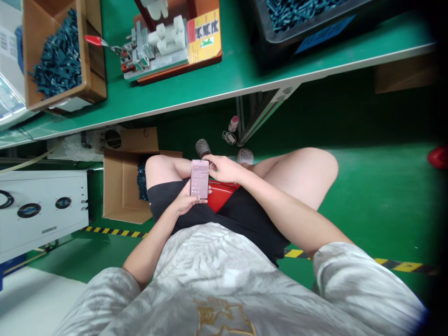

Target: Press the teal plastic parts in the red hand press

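Observation:
I sit on a red stool (220, 195) with a phone (199, 179) held over my lap, its lit screen facing me. My left hand (185, 201) grips the phone from below, fingers curled round its lower edge. My right hand (224, 169) rests at the phone's right edge, fingers bent and touching its side near the top. My knees spread to either side, in black shorts.
A green workbench (224, 79) runs ahead with a toggle-clamp fixture (154, 46), a brown box of dark parts (59, 56) and a black bin (301, 18). A cardboard box (126, 186) stands on the floor at left beside a white machine (38, 210). Bench leg (259, 116) ahead.

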A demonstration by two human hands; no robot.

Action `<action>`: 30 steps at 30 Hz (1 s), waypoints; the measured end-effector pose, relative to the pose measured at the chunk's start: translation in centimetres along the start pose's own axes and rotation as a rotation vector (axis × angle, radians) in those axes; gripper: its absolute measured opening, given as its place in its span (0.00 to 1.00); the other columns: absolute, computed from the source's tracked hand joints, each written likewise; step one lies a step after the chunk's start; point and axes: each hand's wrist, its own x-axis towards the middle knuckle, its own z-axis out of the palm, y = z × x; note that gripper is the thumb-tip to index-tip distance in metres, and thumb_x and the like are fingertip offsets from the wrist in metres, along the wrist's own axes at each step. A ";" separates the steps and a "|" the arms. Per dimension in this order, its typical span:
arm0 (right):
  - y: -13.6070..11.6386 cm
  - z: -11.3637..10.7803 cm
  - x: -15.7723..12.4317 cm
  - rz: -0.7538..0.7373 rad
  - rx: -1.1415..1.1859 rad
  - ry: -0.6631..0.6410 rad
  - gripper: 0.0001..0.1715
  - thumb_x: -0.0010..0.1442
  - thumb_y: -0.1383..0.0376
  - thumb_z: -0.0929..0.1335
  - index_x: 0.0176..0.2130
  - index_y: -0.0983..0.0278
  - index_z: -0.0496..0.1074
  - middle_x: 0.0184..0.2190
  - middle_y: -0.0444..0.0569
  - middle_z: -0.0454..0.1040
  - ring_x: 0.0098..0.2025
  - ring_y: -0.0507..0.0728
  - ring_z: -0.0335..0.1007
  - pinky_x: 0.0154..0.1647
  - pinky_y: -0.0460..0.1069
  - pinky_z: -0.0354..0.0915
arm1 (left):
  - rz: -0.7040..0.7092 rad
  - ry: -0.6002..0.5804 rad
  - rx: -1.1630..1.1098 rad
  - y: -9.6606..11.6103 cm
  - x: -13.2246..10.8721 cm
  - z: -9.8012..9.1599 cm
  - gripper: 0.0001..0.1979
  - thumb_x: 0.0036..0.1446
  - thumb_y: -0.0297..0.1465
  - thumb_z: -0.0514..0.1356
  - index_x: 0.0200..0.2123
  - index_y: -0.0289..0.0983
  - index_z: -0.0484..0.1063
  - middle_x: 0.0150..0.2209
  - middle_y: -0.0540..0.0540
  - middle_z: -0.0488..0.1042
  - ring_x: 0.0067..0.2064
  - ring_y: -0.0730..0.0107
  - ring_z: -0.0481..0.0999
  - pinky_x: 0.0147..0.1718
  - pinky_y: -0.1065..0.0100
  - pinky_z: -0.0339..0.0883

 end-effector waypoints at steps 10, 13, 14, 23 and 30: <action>0.1 0.0 -0.1 0.017 0.010 -0.013 0.28 0.61 0.71 0.68 0.60 0.64 0.69 0.41 0.50 0.81 0.38 0.56 0.77 0.41 0.47 0.67 | 0.000 0.003 0.031 0.2 -0.1 0.4 0.50 0.45 0.19 0.66 0.69 0.46 0.50 0.60 0.36 0.73 0.62 0.44 0.74 0.44 0.62 0.78; 0.1 0.1 -0.1 0.010 0.012 -0.007 0.27 0.61 0.71 0.68 0.59 0.64 0.69 0.41 0.49 0.81 0.37 0.56 0.77 0.40 0.46 0.66 | 0.002 -0.002 0.031 0.0 0.0 0.2 0.50 0.45 0.19 0.67 0.69 0.45 0.51 0.61 0.35 0.72 0.62 0.43 0.74 0.45 0.60 0.78; 0.1 0.1 -0.1 0.007 0.009 -0.006 0.26 0.61 0.71 0.67 0.59 0.64 0.70 0.40 0.49 0.81 0.37 0.56 0.77 0.40 0.46 0.66 | 0.004 -0.002 0.029 -0.1 0.0 0.1 0.50 0.45 0.19 0.67 0.68 0.45 0.51 0.62 0.35 0.72 0.62 0.43 0.74 0.45 0.60 0.78; 0.0 0.0 -0.1 0.019 0.006 -0.013 0.26 0.61 0.72 0.67 0.59 0.63 0.70 0.38 0.48 0.80 0.37 0.56 0.77 0.39 0.46 0.65 | 0.012 -0.013 0.029 -0.2 0.1 0.0 0.51 0.44 0.19 0.70 0.68 0.45 0.52 0.63 0.34 0.71 0.62 0.44 0.74 0.47 0.58 0.78; -0.1 0.0 0.0 0.017 -0.001 -0.023 0.27 0.60 0.72 0.67 0.59 0.64 0.69 0.38 0.48 0.81 0.37 0.55 0.76 0.39 0.46 0.65 | 0.017 0.003 0.040 -0.1 0.0 0.3 0.52 0.42 0.18 0.70 0.68 0.44 0.52 0.62 0.33 0.71 0.61 0.43 0.74 0.47 0.57 0.78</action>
